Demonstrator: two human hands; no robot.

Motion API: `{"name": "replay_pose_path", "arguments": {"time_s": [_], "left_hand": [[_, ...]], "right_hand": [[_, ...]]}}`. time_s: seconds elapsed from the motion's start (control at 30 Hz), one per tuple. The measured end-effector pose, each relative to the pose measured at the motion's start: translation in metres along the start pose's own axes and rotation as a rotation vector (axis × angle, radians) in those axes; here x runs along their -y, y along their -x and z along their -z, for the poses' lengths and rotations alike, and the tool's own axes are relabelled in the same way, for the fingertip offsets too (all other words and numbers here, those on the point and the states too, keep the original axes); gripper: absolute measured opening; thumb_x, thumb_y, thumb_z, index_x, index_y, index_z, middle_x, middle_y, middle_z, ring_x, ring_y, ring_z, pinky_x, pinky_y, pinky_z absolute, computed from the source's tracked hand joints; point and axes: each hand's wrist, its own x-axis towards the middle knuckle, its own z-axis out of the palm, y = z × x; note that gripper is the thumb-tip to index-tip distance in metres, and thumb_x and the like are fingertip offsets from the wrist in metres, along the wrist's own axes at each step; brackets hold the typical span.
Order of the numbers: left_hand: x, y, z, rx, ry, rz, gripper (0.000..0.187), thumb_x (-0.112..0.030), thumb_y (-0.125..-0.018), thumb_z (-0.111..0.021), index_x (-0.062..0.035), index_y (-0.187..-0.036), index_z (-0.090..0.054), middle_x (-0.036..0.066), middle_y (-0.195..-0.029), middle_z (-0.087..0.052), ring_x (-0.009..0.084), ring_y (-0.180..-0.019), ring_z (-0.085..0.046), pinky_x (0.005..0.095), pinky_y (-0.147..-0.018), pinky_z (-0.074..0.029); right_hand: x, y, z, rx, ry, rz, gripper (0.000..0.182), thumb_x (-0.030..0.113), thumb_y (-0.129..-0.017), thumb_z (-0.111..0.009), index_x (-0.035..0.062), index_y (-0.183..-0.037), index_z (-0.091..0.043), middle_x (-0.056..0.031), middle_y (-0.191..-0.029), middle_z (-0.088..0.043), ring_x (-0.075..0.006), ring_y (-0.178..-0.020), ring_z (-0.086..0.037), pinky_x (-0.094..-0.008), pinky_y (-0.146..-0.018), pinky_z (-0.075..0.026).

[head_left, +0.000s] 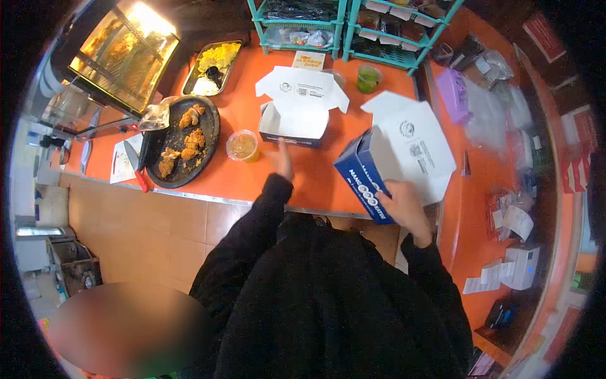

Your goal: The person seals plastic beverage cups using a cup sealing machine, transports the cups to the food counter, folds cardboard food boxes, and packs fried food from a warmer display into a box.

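Observation:
My right hand (409, 207) grips the lower front edge of a blue takeaway box (363, 174) with white lettering. The box is tilted, and its white lid stands folded back to the right. My left hand (284, 163), a little smeared, has its fingers stretched out and holds nothing. Just beyond it sits a second takeaway box (293, 123), lid up, its white inside showing. To the left of that hand is a lidded plastic cup (243, 145) of amber liquid.
Fried pieces lie on a dark oval board (205, 151), beside a red-handled knife (136, 165). Behind are a metal tray (187, 88) of yellow food, a lit display warmer (120, 57), a green cup (368, 79) and teal racks (345, 31). A receipt printer (522, 268) stands at right.

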Motion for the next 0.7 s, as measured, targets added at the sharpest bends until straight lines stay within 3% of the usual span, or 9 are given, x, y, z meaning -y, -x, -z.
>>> {"name": "replay_pose_path", "arguments": {"time_s": [0.07,0.13,0.23,0.3,0.4,0.47,0.5,0.6,0.7], "left_hand": [[0.008,0.060,-0.051,-0.396,-0.352,-0.086,0.074,-0.040,-0.079,-0.054,-0.0095,-0.132,-0.012,0.013,-0.125,-0.032,0.0208,-0.111,-0.034,0.0361,-0.088,-0.035],[-0.062,0.136,-0.096,0.097,-0.063,0.078,0.067,-0.033,-0.077,-0.060,-0.0026,-0.126,-0.026,0.014,-0.113,-0.043,0.0178,-0.099,-0.044,0.0325,-0.079,-0.043],[-0.073,0.138,-0.097,0.383,-0.119,0.016,0.062,-0.029,-0.076,-0.061,-0.0111,-0.127,-0.029,0.010,-0.107,-0.046,0.0143,-0.093,-0.047,0.0317,-0.072,-0.046],[-0.069,0.132,-0.087,0.408,-0.113,0.061,0.061,-0.025,-0.076,-0.062,-0.0083,-0.125,-0.030,0.009,-0.107,-0.046,0.0135,-0.091,-0.049,0.0282,-0.071,-0.046],[-0.046,0.123,-0.063,0.430,-0.083,0.189,0.054,-0.019,-0.077,-0.061,-0.0060,-0.121,-0.033,0.008,-0.104,-0.048,0.0144,-0.088,-0.052,0.0265,-0.070,-0.048],[-0.030,0.124,-0.051,0.250,0.113,0.267,0.050,-0.016,-0.078,-0.059,-0.0054,-0.119,-0.034,0.009,-0.103,-0.048,0.0168,-0.089,-0.053,0.0277,-0.067,-0.050],[-0.034,0.129,-0.047,0.193,0.158,0.275,0.048,-0.013,-0.078,-0.057,-0.0048,-0.119,-0.033,0.011,-0.106,-0.046,0.0207,-0.095,-0.050,0.0326,-0.075,-0.048],[-0.003,0.112,-0.022,0.100,0.413,0.151,0.049,-0.010,-0.077,-0.057,-0.0045,-0.119,-0.031,0.013,-0.110,-0.044,0.0230,-0.102,-0.045,0.0367,-0.085,-0.042],[0.019,0.103,-0.004,0.033,0.233,0.062,0.053,-0.009,-0.075,-0.058,-0.0040,-0.121,-0.030,0.015,-0.115,-0.039,0.0252,-0.106,-0.041,0.0373,-0.090,-0.036]], "right_hand": [[-0.012,-0.007,-0.025,-0.002,0.058,0.026,0.018,0.012,-0.071,-0.053,-0.0057,-0.067,-0.052,-0.0221,-0.066,-0.053,-0.0371,-0.062,-0.053,-0.0409,-0.058,-0.041],[-0.022,-0.012,-0.057,-0.008,0.089,0.114,0.016,0.009,-0.070,-0.052,-0.0060,-0.065,-0.051,-0.0228,-0.068,-0.054,-0.0390,-0.065,-0.052,-0.0429,-0.061,-0.041],[-0.032,-0.018,-0.076,0.146,-0.127,0.074,0.020,0.013,-0.073,-0.054,-0.0068,-0.070,-0.054,-0.0197,-0.063,-0.054,-0.0291,-0.058,-0.054,-0.0368,-0.056,-0.042],[-0.040,-0.021,-0.077,0.287,-0.393,0.020,0.027,0.021,-0.078,-0.056,-0.0067,-0.079,-0.057,-0.0098,-0.060,-0.056,-0.0115,-0.056,-0.053,-0.0273,-0.052,-0.042],[-0.023,-0.015,-0.055,0.285,-0.542,-0.197,0.029,0.024,-0.081,-0.055,-0.0050,-0.083,-0.059,-0.0050,-0.063,-0.058,-0.0085,-0.058,-0.053,-0.0251,-0.053,-0.043],[0.005,-0.011,-0.008,0.170,-0.197,-0.233,0.032,0.029,-0.082,-0.053,-0.0025,-0.084,-0.059,-0.0044,-0.070,-0.060,-0.0092,-0.062,-0.055,-0.0239,-0.056,-0.045],[-0.016,-0.006,-0.009,-0.020,-0.575,-0.124,0.031,0.029,-0.083,-0.052,-0.0018,-0.084,-0.059,-0.0057,-0.071,-0.060,-0.0105,-0.063,-0.056,-0.0244,-0.057,-0.045],[-0.002,-0.017,0.032,-0.106,-0.741,-0.169,0.025,0.025,-0.082,-0.052,0.0007,-0.084,-0.059,-0.0082,-0.069,-0.060,-0.0167,-0.062,-0.057,-0.0273,-0.059,-0.045],[-0.054,-0.072,0.025,-0.101,0.357,-0.062,0.019,0.020,-0.078,-0.054,0.0025,-0.085,-0.057,-0.0146,-0.068,-0.058,-0.0280,-0.066,-0.058,-0.0364,-0.059,-0.045]]}}
